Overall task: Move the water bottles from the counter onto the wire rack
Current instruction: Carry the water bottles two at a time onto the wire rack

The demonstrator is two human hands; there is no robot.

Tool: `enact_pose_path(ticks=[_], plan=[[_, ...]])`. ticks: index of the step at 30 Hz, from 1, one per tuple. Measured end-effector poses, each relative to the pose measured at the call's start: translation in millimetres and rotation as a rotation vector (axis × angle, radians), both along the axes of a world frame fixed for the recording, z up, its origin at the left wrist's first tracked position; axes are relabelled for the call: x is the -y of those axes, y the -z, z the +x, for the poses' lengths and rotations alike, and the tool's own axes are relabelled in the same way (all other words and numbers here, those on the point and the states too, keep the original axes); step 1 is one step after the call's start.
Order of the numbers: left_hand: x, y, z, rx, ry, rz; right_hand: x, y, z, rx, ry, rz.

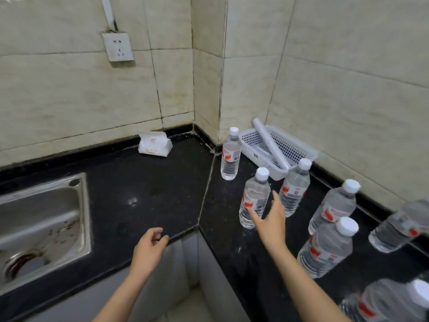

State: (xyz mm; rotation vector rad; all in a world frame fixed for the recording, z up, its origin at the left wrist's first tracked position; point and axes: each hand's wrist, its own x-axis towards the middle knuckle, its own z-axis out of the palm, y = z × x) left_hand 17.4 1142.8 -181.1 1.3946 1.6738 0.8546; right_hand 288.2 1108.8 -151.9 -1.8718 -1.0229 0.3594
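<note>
Black counter [151, 182]: water bottles [230, 156], white basket [251, 141], tissue pack [155, 145].

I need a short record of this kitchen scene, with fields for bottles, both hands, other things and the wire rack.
bottles: at least seven clear plastic water bottles, white caps, on the black stone counter
right hand: open, reaching for the target bottle, no grip yet
left hand: loosely curled, holds nothing
other things: steel sink, white tissue pack, white plastic basket holding a white roll
wire rack: not in view
</note>
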Motion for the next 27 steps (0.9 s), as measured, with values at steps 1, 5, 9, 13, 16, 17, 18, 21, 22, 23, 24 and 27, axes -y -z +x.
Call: enact_pose_path(ticks=[1,5,9,13,16,17,18,21,22,23,24,27], plan=[[-6,3,7,0.007,0.003,-0.011,-12,0,0,0.01,0.025,0.006],[-35,5,36,0.025,0.036,-0.04,-61,-5,7,-0.1,0.13,-0.077],[-68,1,65,0.045,0.096,-0.027,-79,2,9,-0.036,0.24,-0.111],[-100,5,88,0.047,0.171,-0.047,-82,11,25,-0.027,0.14,-0.105],[-125,9,106,0.04,0.226,-0.065,-80,9,43,-0.102,0.088,-0.08],[-136,11,114,0.043,0.25,-0.073,-81,7,49,-0.126,0.072,-0.074],[-145,12,121,0.049,0.261,-0.077,-81,5,52,-0.152,0.039,-0.075],[-169,10,139,0.116,0.261,-0.082,-85,0,59,-0.209,-0.041,-0.112],[-179,9,145,0.143,0.269,-0.081,-89,-2,61,-0.227,-0.049,-0.131],[-188,8,151,0.159,0.284,-0.068,-93,-4,61,-0.245,-0.05,-0.148],[-196,6,157,0.166,0.307,-0.044,-98,-6,62,-0.263,-0.046,-0.16],[-220,2,173,0.151,0.392,0.056,-109,-9,64,-0.303,-0.016,-0.179]])
